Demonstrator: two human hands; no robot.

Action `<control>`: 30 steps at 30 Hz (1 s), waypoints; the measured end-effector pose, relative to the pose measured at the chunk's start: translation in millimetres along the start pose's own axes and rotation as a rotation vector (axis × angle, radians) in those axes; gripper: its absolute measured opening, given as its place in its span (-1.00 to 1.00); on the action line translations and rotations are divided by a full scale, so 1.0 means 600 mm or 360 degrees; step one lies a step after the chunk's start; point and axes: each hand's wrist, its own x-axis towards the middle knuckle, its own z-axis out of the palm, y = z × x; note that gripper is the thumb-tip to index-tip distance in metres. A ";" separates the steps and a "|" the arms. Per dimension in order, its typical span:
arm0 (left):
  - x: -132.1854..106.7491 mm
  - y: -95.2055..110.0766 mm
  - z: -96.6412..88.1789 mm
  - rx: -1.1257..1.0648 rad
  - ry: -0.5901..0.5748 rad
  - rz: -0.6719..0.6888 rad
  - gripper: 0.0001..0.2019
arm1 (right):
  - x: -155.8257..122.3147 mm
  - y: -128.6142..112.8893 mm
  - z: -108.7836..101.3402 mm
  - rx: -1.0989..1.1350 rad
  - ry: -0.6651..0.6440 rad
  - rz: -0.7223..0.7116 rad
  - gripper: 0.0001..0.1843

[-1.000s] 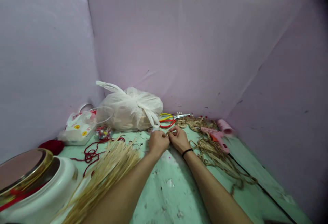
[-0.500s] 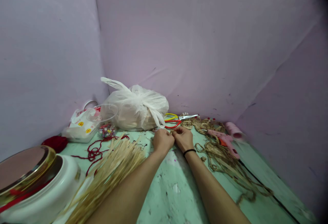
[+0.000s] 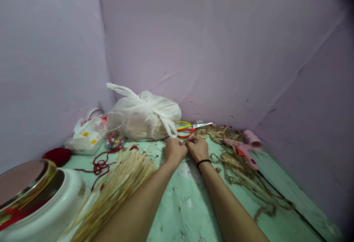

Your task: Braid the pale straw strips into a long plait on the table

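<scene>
Close together over the middle of the green tabletop [image 3: 179, 205], my left hand [image 3: 175, 150] and my right hand [image 3: 198, 148] meet fingertip to fingertip. Both are closed in a pinch. A small brownish bit shows between the fingers, too small and covered to name. Just beyond the hands lie scissors [image 3: 203, 125] with red and yellow handles. Brown jute twine [image 3: 233, 162] is heaped right of my right hand, which wears a black band at the wrist. A bundle of straw strips [image 3: 129, 175] lies left of my left forearm.
A knotted white plastic bag [image 3: 146, 116] stands by the back wall. A pink glue gun [image 3: 242, 151] and a pink thread spool [image 3: 252, 138] lie at right. To the left are red yarn [image 3: 101, 166], a tub of beads [image 3: 114, 141] and a white jar [image 3: 69, 201].
Both hands keep their pinch at nearly the same place, fingertips together. The whole view has shifted very slightly; nothing on the table has moved.
</scene>
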 end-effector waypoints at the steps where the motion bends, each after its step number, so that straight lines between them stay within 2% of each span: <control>1: 0.000 0.000 0.000 0.0001 -0.0002 0.0004 -0.81 | 0.000 0.002 0.002 0.0064 -0.0004 -0.0002 -0.89; 4: 0.000 -0.001 0.001 0.0002 -0.0005 0.0006 -0.81 | 0.002 0.009 0.008 0.0241 -0.0046 0.0026 -0.84; 8: 0.000 -0.002 0.002 -0.0004 -0.0011 0.0012 -0.82 | -0.002 0.012 0.010 0.0181 -0.0071 0.0041 -0.80; 12: -0.003 -0.001 0.001 0.0038 -0.0026 0.0029 -0.82 | -0.011 0.011 0.001 0.0036 -0.0097 -0.0095 -0.84; 17: -0.005 0.001 -0.002 0.0068 -0.0033 0.0003 -0.81 | -0.010 0.019 -0.009 0.0112 -0.0221 -0.0260 -0.83; 20: -0.003 0.001 -0.002 0.0080 -0.0037 0.0017 -0.78 | -0.004 0.021 -0.011 0.0134 -0.0289 -0.0215 -0.78; 25: -0.001 0.001 -0.001 0.0110 -0.0049 0.0026 -0.78 | -0.001 0.014 -0.006 -0.0038 -0.0167 -0.0104 -0.76; 30: -0.003 0.003 -0.003 0.0203 -0.0044 0.0038 -0.76 | -0.002 0.005 -0.009 -0.0270 -0.0261 -0.0081 -0.77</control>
